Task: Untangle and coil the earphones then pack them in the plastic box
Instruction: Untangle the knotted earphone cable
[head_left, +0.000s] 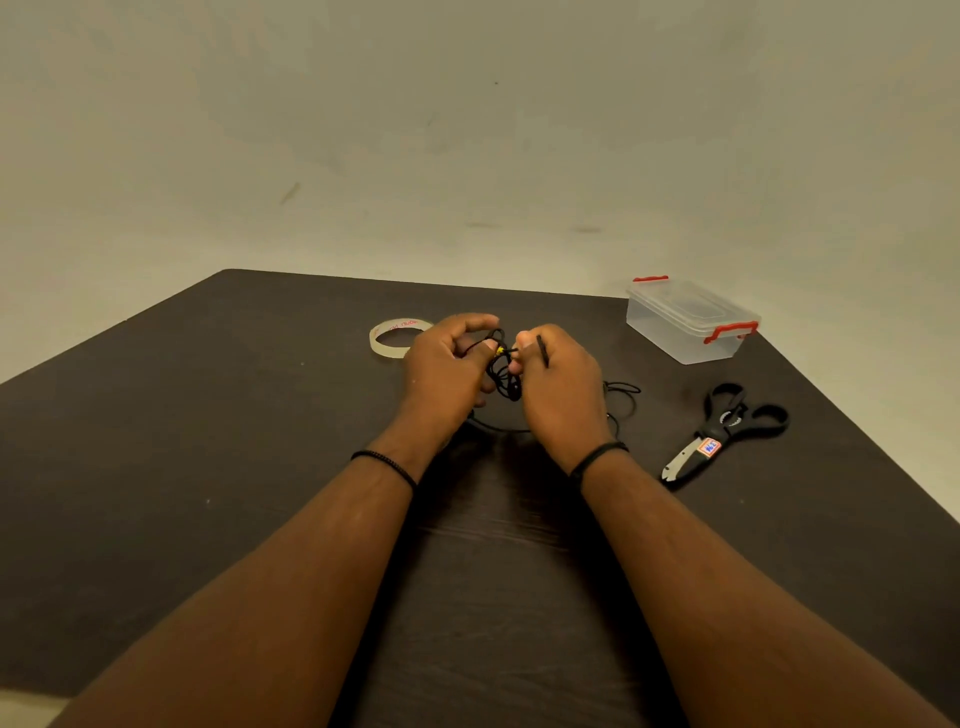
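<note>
Earphones (505, 375), tangled at frame centre, are pinched by both the left hand (447, 371) and right hand (558, 387); box (688, 322) sits upper right.

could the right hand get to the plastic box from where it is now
Probably yes, once it lets go. The plastic box sits ahead and to the right of the right hand, with bare table between them. But that hand and the left hand are both gripping the earphones.
</note>
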